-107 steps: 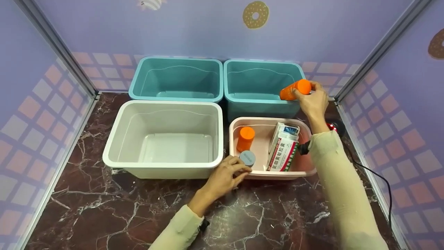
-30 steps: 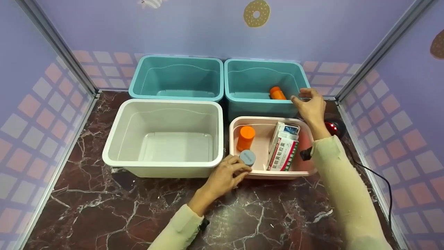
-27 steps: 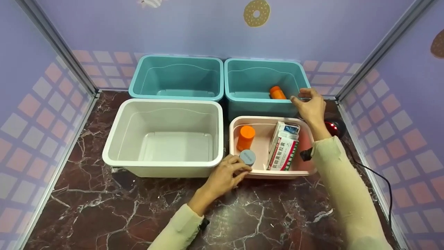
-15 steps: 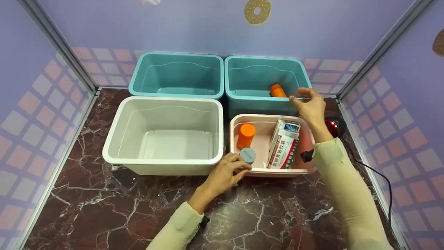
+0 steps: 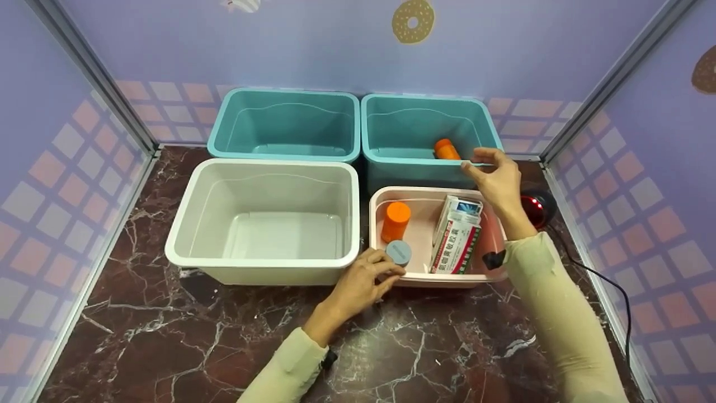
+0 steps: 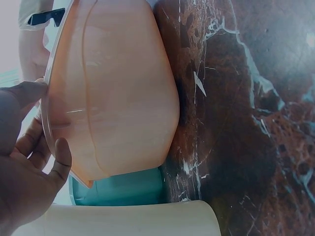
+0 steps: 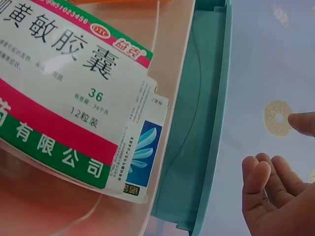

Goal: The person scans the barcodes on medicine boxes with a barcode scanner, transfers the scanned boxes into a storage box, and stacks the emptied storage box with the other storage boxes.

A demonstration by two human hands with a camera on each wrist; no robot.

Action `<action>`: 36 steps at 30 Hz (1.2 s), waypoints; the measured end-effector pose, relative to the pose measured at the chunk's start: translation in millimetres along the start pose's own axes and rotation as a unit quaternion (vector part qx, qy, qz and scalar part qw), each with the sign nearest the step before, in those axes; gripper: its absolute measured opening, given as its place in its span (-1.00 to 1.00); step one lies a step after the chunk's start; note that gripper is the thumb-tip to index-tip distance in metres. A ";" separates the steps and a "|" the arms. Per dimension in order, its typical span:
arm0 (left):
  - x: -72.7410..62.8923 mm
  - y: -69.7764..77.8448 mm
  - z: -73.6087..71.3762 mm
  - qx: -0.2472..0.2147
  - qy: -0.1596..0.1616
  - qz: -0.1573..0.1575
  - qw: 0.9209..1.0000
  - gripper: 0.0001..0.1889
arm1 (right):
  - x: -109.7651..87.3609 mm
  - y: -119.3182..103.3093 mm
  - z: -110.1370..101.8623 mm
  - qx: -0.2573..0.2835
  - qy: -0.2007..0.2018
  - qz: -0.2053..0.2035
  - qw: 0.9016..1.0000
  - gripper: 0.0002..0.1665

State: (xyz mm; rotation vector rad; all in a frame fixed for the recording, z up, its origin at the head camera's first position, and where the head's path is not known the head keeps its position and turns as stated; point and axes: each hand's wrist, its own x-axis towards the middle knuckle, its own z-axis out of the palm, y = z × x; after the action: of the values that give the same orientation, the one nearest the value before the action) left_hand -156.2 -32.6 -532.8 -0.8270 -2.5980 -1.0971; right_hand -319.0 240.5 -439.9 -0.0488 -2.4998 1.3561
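Observation:
My left hand (image 5: 361, 282) grips the near left rim of the pink bin (image 5: 414, 191); the left wrist view shows its fingers on both sides of that rim. Inside stand an orange bottle (image 5: 396, 223) and a grey-capped bottle (image 5: 399, 253). Two medicine boxes lean together at the bin's right; the front one is a white capsule box (image 5: 456, 249) with red and green bands. My right hand (image 5: 497, 182) is at the front right rim of the right blue bin (image 5: 414, 162), thumb and fingers apart, holding nothing. A second orange bottle (image 5: 446, 149) lies in that blue bin, partly hidden by its front wall.
A white bin (image 5: 263, 262) stands left of the pink one, with another blue bin (image 5: 285, 158) behind it. A black device with red lights (image 5: 536, 206) sits at the right, its cable (image 5: 607, 280) running along the wall. The tabletop (image 5: 168, 341) is dark marble.
My right hand has let go of the orange bottle, which lies in the right blue bin. Since then that hand has shifted slightly toward me and left. My left hand stays put.

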 end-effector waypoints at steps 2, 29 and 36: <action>0.1 0.2 -0.1 0.000 0.000 0.000 1.000 -0.86 | -2.6 -0.9 0.0 0.004 -0.004 0.001 1.000 -0.48; 0.8 0.3 -0.7 0.001 -0.003 0.000 1.000 -0.87 | -36.3 -9.3 8.0 0.093 -0.098 -0.015 0.991 -0.44; 0.8 0.4 -1.2 -0.001 -0.009 -0.003 1.000 -0.86 | -45.3 -13.6 10.3 0.106 -0.113 -0.017 0.988 -0.50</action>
State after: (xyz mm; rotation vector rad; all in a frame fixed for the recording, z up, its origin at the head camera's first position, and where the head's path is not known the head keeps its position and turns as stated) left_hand -156.6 -32.9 -531.4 -0.8335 -2.6162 -1.0992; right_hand -277.1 216.9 -444.9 0.2048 -2.5024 1.6896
